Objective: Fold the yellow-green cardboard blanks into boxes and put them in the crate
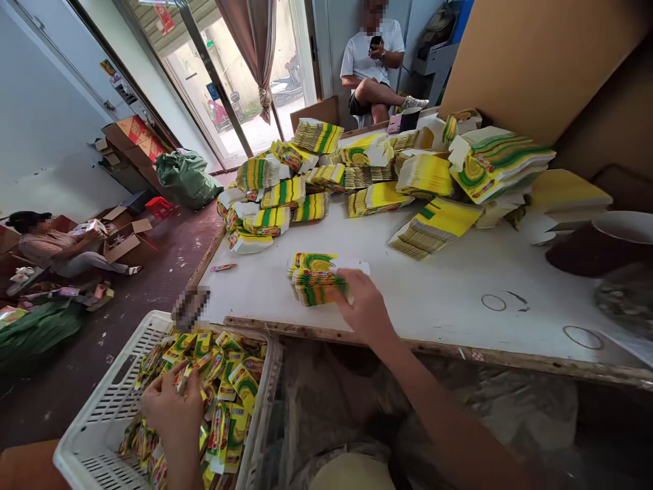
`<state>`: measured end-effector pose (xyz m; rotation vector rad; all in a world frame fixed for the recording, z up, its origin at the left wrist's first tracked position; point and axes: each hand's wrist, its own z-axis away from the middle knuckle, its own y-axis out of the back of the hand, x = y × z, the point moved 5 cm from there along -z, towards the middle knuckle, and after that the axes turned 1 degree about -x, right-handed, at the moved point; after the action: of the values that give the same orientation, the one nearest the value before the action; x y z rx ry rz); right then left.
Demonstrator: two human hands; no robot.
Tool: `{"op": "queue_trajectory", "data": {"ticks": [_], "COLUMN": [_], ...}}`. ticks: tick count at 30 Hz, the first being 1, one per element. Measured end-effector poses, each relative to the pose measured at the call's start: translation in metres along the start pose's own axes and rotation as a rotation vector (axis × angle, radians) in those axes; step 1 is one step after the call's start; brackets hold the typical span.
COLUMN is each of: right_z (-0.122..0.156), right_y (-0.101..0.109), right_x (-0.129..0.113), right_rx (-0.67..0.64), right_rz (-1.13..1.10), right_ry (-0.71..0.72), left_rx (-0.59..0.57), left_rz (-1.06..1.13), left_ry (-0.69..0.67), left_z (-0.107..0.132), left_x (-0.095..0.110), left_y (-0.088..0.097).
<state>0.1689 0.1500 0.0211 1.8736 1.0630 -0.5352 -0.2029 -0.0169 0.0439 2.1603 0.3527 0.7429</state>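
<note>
On the white table stands a small stack of folded yellow and green cartons. My right hand is at the right end of this stack, its thumb and fingers closed on a carton there; the fingers are slightly blurred. Down at the left, my left hand is over a white plastic basket heaped with small filled yellow, green and red boxes. The fingers of that hand are bent together, and what is between them cannot be made out.
Many carton bundles cover the back of the table, with a taller pile at the right. A dark round container and rubber bands lie at the right. One person sits behind the table, another on the floor at left among open boxes.
</note>
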Motion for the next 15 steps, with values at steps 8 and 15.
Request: {"op": "queue_trajectory", "data": {"ticks": [8, 15], "right_z": [-0.04, -0.021], "right_y": [-0.015, -0.005], "right_x": [0.025, -0.008], "right_rx": [-0.143, -0.111], "right_rz": [0.236, 0.022], "right_ry": [-0.088, -0.072], "left_rx": [-0.254, -0.742], "left_rz": [0.265, 0.945], "left_ry": [-0.184, 0.032], "left_z": [0.033, 0.084], "left_x": [0.016, 0.097], "left_y": [-0.047, -0.081]}}
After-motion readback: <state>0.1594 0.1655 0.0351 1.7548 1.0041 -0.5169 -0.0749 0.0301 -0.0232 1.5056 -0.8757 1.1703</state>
